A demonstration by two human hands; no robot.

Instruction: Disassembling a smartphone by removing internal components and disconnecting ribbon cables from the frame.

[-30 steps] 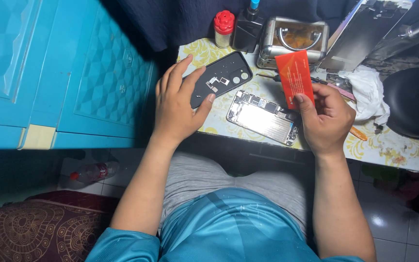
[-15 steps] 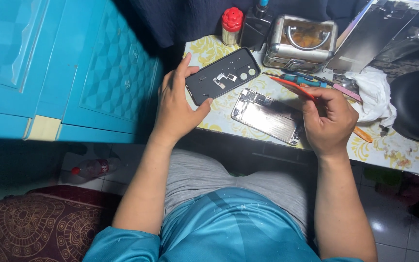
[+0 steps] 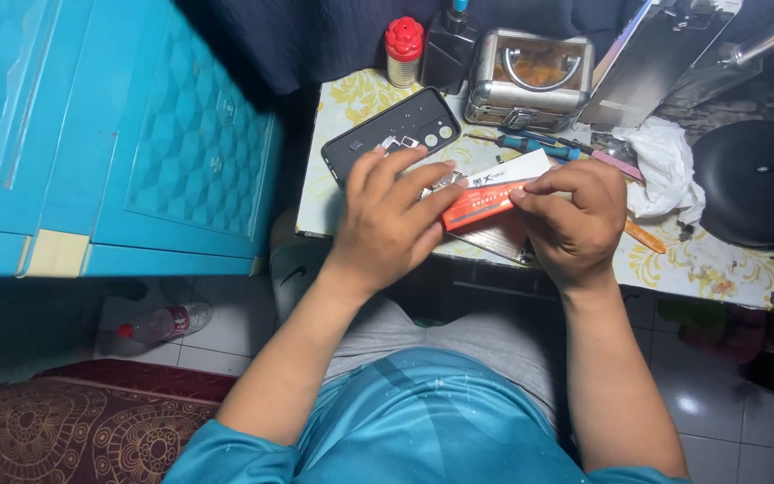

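I hold a flat orange-and-white packet (image 3: 493, 190) between both hands over the table (image 3: 674, 264). My left hand (image 3: 387, 215) pinches its end at nine o'clock with the fingertips; my right hand (image 3: 571, 215) grips the end at three o'clock, thumb on top. Under the packet lies an opened phone body (image 3: 494, 240), mostly covered. A black back cover (image 3: 396, 134) rests at eleven o'clock from my left hand. I judge I am at the stage of opening the packet. The next move seems to call for a firm pinch on both ends and a careful pull apart, so the contents don't spill onto the phone parts.
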